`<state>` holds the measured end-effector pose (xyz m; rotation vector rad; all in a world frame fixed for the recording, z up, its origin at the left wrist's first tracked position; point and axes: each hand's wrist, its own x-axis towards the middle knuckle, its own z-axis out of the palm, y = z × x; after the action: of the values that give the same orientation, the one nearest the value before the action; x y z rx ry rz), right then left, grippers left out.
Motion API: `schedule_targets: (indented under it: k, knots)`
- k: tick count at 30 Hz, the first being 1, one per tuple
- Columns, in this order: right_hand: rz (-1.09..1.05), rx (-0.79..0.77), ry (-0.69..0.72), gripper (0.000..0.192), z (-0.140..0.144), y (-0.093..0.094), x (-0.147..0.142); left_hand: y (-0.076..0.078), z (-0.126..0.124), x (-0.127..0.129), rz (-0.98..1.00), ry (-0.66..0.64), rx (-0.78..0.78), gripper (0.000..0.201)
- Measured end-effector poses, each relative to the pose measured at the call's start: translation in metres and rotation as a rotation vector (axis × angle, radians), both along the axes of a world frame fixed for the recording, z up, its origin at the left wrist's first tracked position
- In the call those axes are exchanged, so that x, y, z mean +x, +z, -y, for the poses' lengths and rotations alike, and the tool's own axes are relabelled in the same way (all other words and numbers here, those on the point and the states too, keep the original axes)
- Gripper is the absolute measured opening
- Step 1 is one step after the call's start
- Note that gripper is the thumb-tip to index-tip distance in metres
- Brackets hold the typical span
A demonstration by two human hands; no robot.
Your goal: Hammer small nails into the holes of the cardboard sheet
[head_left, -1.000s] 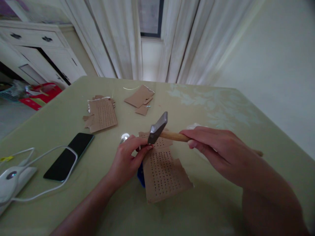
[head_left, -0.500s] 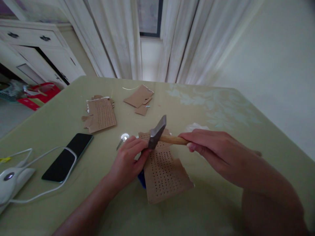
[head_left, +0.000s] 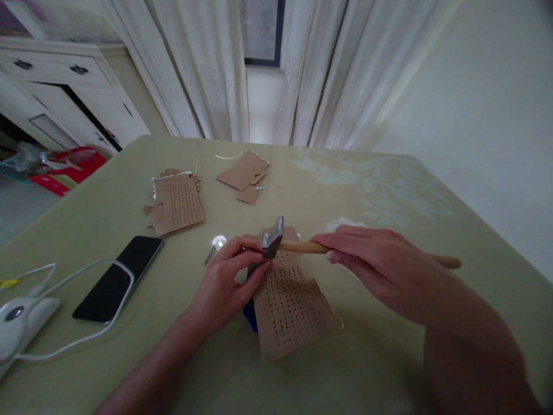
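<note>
My right hand (head_left: 380, 265) is wrapped round the wooden handle of a hammer (head_left: 302, 246). The hammer's steel head is right at the fingertips of my left hand (head_left: 228, 276). Those fingers are pinched together over the left edge of a brown piece of cardboard (head_left: 289, 311) punched with rows of small holes. Whatever they pinch is hidden behind the fingers and the hammer head. Under the cardboard's left side shows a bit of a blue object (head_left: 249, 316). Beside my left hand lie thin metal pins or nails (head_left: 209, 255) and a small round white thing (head_left: 219, 242).
Another punched cardboard stack (head_left: 179, 202) lies at the back left, with plain cardboard scraps (head_left: 242, 171) behind the middle. A black phone (head_left: 118, 279), a white cable (head_left: 64, 349) and a white device (head_left: 26, 323) occupy the left. Crumpled clear plastic (head_left: 344, 223) sits beyond my right hand.
The hammer head has come down and tipped slightly, and its handle end now shows behind my right wrist. My left hand stays at the cardboard's edge, its fingers shifted a little.
</note>
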<state>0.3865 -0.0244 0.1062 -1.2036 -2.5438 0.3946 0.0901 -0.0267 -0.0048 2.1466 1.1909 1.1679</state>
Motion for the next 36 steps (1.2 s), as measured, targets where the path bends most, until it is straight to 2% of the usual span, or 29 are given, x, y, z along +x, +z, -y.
schedule_targets:
  k: [3, 8, 14, 21, 24, 27, 29, 32, 36]
  knots:
    - [-0.054, 0.01, -0.025, 0.039, -0.001, -0.002, 0.001, 0.002, 0.0, -0.001, -0.006, 0.002, -0.053, 0.006]
    - [0.053, -0.011, 0.035, 0.037, -0.004, -0.006, -0.001, 0.004, 0.0, -0.003, -0.021, -0.003, -0.135, 0.024]
    - [-0.03, -0.027, 0.003, 0.038, -0.005, -0.004, -0.002, 0.003, -0.001, -0.005, -0.012, 0.001, -0.151, 0.028]
    - [0.014, -0.033, 0.046, 0.037, -0.006, -0.008, -0.001, 0.006, -0.001, -0.004, -0.003, -0.001, -0.16, 0.033]
    - [-0.053, -0.022, -0.002, 0.037, -0.005, -0.003, 0.004, 0.007, -0.011, -0.022, 0.018, 0.113, -0.125, 0.027]
    - [-0.064, -0.031, -0.031, 0.038, -0.005, 0.001, 0.007, 0.006, -0.027, -0.056, -0.17, 0.398, -0.142, 0.019]
    - [-0.042, -0.026, -0.032, 0.038, -0.006, 0.001, 0.008, 0.003, -0.035, -0.077, -0.381, 0.514, -0.287, 0.016]
    - [-0.015, -0.018, -0.029, 0.037, -0.006, 0.001, 0.007, -0.004, -0.04, -0.095, -0.587, 0.502, -0.428, 0.022]
    - [-0.033, -0.005, -0.035, 0.036, -0.006, 0.0, 0.006, -0.014, -0.039, -0.094, -0.704, 0.432, -0.463, 0.023]
